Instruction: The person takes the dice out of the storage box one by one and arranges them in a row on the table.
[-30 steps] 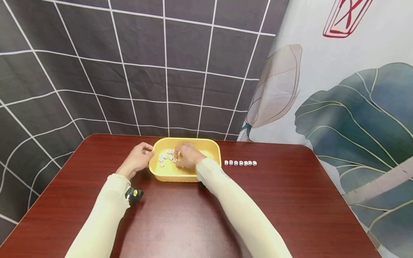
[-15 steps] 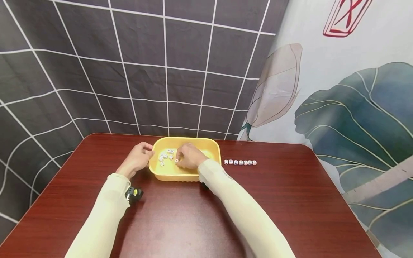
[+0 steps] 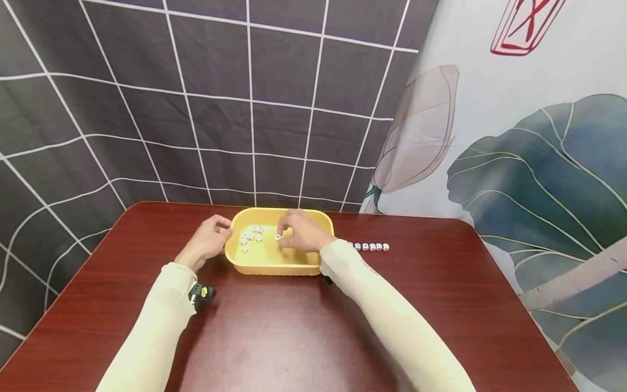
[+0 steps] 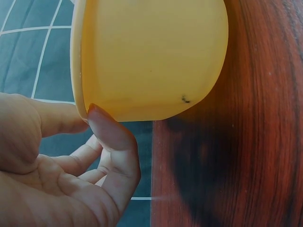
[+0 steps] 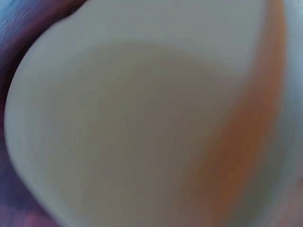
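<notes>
In the head view a yellow plastic bin (image 3: 279,269) stands near the table's far edge. My left hand (image 3: 209,239) pinches the rim at its left end; in the left wrist view thumb and a finger (image 4: 113,135) meet at the bin's corner (image 4: 151,56). Over the bin's inside, my right hand (image 3: 305,233) pinches a small white die (image 3: 277,237) between thumb and fingertips. Several other white dice (image 3: 259,238) lie loose in the left part of the bin. The right wrist view is blurred and shows neither the fingers nor the die.
To the right of the bin a row of several dice (image 3: 372,247) stands on the dark red table (image 3: 274,332); my right sleeve (image 3: 387,305) hides its left end. Behind the table hangs a dark cloth (image 3: 210,125) with white grid lines.
My right hand has taken a die from near the loose ones and moved right and up with it. The left hand stays at the bin's rim.
</notes>
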Demonstrator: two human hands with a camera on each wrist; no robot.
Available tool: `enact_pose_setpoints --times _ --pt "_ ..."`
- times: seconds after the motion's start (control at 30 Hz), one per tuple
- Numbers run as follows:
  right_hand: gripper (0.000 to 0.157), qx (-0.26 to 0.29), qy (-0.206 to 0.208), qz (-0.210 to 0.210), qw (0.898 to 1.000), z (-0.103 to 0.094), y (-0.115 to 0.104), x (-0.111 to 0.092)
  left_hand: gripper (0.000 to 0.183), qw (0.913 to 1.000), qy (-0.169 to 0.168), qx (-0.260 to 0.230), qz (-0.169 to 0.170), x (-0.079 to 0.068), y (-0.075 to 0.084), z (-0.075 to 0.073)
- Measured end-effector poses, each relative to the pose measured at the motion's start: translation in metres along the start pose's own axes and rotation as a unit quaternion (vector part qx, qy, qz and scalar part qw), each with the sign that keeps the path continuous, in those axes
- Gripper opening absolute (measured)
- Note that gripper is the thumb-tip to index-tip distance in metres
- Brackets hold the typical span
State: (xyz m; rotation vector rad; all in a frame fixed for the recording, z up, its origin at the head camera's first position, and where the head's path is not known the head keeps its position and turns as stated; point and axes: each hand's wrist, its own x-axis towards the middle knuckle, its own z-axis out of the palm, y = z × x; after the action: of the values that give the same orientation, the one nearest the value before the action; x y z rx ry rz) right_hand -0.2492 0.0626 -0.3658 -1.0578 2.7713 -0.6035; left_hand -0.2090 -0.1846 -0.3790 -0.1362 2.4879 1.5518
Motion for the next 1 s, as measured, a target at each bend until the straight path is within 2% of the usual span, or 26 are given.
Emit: enact_pose_setpoints --times 0.13,0.53,0.73,1.0 --pt "0.009 -0.011 0.014 -0.006 1.0 -0.009 0.01 -0.011 0.033 1.0 0.0 -0.002 0.001 0.0 0.0 0.0" --pt "0.009 0.004 0.05 -0.001 0.999 -0.03 0.038 -0.045 0.034 0.9999 -0.002 -0.012 0.008 0.0 -0.001 0.0" --pt "0.008 0.013 0.054 0.018 0.998 -0.041 0.051 -0.063 0.036 0.9999 -0.006 -0.016 0.001 -0.001 -0.001 -0.002" --pt "0.009 -0.005 0.072 0.02 0.997 -0.05 0.071 -0.086 0.036 0.9998 -0.006 -0.017 -0.001 0.0 -0.002 -0.002"
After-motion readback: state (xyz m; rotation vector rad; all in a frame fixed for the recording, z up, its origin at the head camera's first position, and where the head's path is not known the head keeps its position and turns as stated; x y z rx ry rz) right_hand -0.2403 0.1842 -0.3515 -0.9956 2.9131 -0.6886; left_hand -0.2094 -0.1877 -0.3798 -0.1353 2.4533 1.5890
